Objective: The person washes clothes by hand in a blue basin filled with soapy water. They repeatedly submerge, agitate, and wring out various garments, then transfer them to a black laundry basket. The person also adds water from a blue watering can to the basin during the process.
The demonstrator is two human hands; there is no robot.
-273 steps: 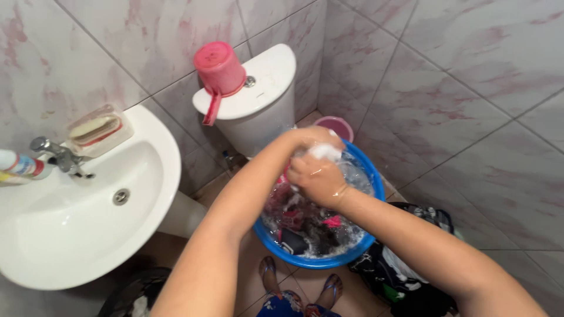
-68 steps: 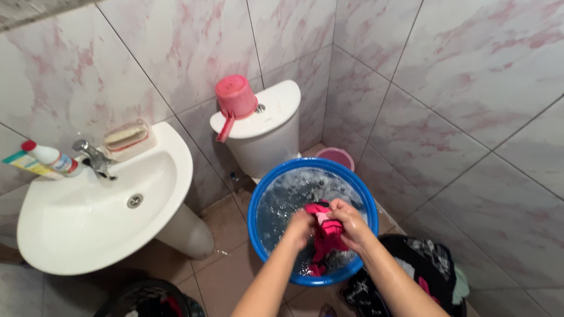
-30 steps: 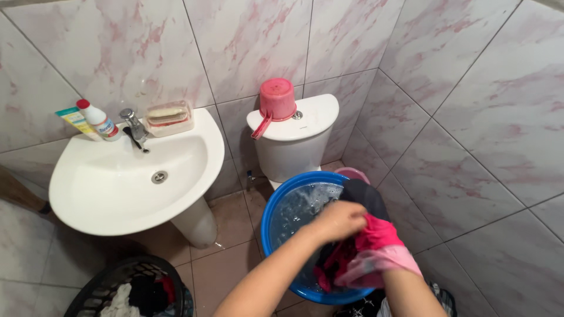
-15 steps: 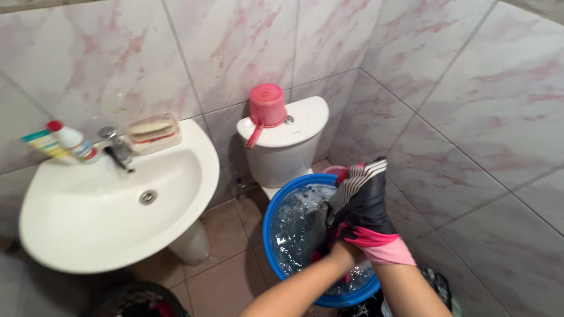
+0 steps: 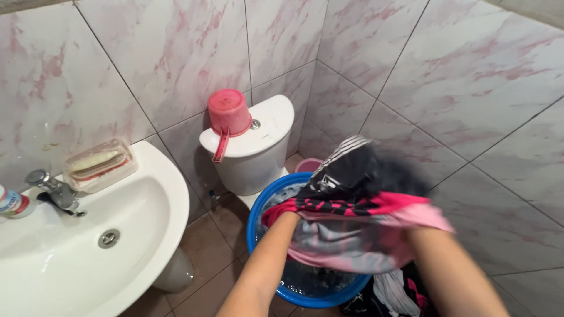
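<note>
One blue basin (image 5: 262, 218), one white sink (image 5: 88, 246), one toilet (image 5: 252, 155), one pink scoop (image 5: 228, 114) (upside down), one soap dish (image 5: 100, 164).

- Both arms lift a wet black, pink and striped garment (image 5: 358, 205) above the blue basin (image 5: 267, 199); the hands are hidden under the cloth.
- A pink dipper (image 5: 228, 114) sits upturned on the toilet tank (image 5: 264, 126).
- A white sink (image 5: 88, 246) stands left.

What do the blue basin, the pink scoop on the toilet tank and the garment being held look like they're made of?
The blue basin looks like glossy moulded plastic, with a smooth rim. The pink scoop seems plastic too, duller and scuffed. The garment is soft fabric, probably wet, since it drapes and folds limply over both hands, which it hides.
</note>
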